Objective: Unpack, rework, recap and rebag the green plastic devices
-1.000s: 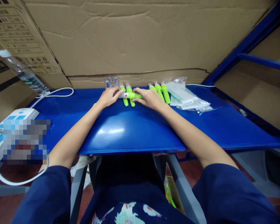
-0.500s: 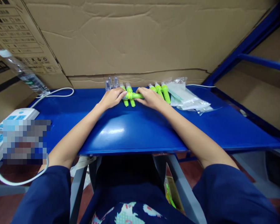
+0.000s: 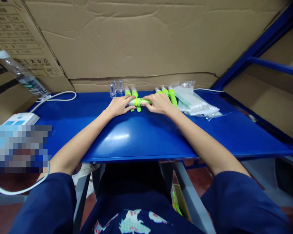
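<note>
Level between my hands lies a bright green tube (image 3: 139, 102) with a clear cap end and a yellow band. My left hand (image 3: 120, 105) pinches its clear end at the left. The fingers of my right hand (image 3: 156, 103) are closed around the green end at the right. Just behind it, two similar green tubes (image 3: 134, 93) lie on the table, partly covered by the held one. Several clear plastic caps (image 3: 112, 90) stand upright past my left hand. Beyond my right hand rests a group of three green tubes (image 3: 172, 96), partly hidden by that hand.
Clear plastic bags (image 3: 197, 102) lie right of the tubes on the blue table (image 3: 136, 139). A tall cardboard sheet (image 3: 141, 42) stands behind. At the left are a leaning water bottle (image 3: 26, 79), a white power strip (image 3: 20, 120) and a white cable (image 3: 63, 94).
My left hand has shifted slightly down, its fingers lying straighter along the clear end. The right hand's grip has changed a little, with the thumb now on the tube. The view has moved slightly.
</note>
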### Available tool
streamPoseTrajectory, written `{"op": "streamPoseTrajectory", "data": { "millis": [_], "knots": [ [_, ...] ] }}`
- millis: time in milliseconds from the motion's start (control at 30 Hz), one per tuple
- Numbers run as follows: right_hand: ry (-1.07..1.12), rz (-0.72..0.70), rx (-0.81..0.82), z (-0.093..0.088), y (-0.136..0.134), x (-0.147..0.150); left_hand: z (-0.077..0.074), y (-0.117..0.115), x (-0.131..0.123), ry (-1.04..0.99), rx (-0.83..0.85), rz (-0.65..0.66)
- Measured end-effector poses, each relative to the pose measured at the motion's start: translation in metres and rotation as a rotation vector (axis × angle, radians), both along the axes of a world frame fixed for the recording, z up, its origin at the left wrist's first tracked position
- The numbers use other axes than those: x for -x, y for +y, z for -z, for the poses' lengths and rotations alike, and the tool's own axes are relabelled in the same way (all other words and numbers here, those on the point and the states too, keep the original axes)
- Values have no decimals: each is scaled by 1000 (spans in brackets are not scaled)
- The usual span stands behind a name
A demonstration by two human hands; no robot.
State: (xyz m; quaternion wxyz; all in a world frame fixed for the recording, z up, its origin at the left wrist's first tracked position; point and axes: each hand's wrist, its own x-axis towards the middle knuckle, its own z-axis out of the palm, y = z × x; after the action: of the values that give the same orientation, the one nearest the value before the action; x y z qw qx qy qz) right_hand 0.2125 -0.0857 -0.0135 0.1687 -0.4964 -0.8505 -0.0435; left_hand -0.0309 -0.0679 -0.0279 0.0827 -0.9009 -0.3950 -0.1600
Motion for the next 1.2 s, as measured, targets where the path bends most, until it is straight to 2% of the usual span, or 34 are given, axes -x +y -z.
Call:
{"op": "streamPoseTrajectory", "data": {
  "millis": [100,233,300,367,467,567,667,933,1200],
  "knots": [
    [127,-48,160,2,9,-5,2,1,-2,33,-32,34],
    [293,-166,521,2,18,-13,0,-1,-5,71,-58,68],
    [310,-178,609,-1,17,-14,-4,-4,-5,79,-54,52],
    [303,-159,545,-3,15,-14,-8,-7,-4,74,-34,2],
    [249,-150,316,-1,16,-12,-13,-8,1,42,16,-71],
    [185,-210,193,5,20,-11,-16,-5,8,22,57,-49],
    [169,-212,117,6,21,-10,-16,0,13,-5,78,-28],
    [5,-107,36,-4,5,-6,-13,6,19,-19,89,-50],
    [53,-14,12,-4,0,0,-10,2,12,28,-68,-26]
  ]
}}
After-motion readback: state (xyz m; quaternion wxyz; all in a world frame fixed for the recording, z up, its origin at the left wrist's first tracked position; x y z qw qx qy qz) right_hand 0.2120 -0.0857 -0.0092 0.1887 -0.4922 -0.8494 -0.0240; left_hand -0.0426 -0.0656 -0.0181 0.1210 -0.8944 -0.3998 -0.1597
